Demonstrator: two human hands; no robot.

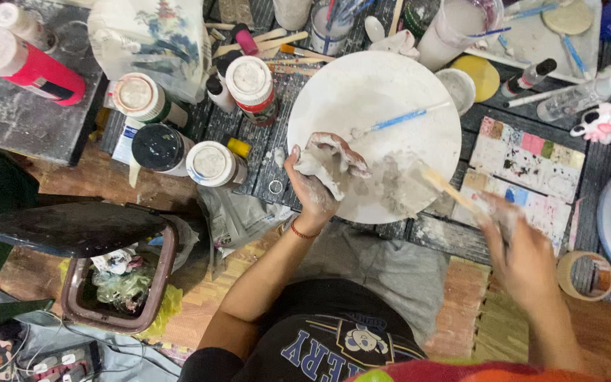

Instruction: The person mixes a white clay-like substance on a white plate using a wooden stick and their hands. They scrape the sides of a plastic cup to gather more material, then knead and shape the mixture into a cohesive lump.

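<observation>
My left hand (pixel 310 189), smeared with grey paste, is closed around a small white-grey figurine (pixel 330 161) at the near edge of a round white plate (pixel 373 92). My right hand (pixel 514 244), blurred, grips a wooden-handled brush (pixel 447 185) whose tip rests in a smear of grey paste (pixel 397 187) on the plate. A blue-handled brush (pixel 399 120) lies across the plate's middle.
Paint jars (pixel 210 163) and bottles crowd the left of the slatted table. A stained colour palette (pixel 525 166), a yellow sponge (pixel 484 76) and a tape roll (pixel 585 274) lie right. An open bin (pixel 118 286) full of waste stands at lower left.
</observation>
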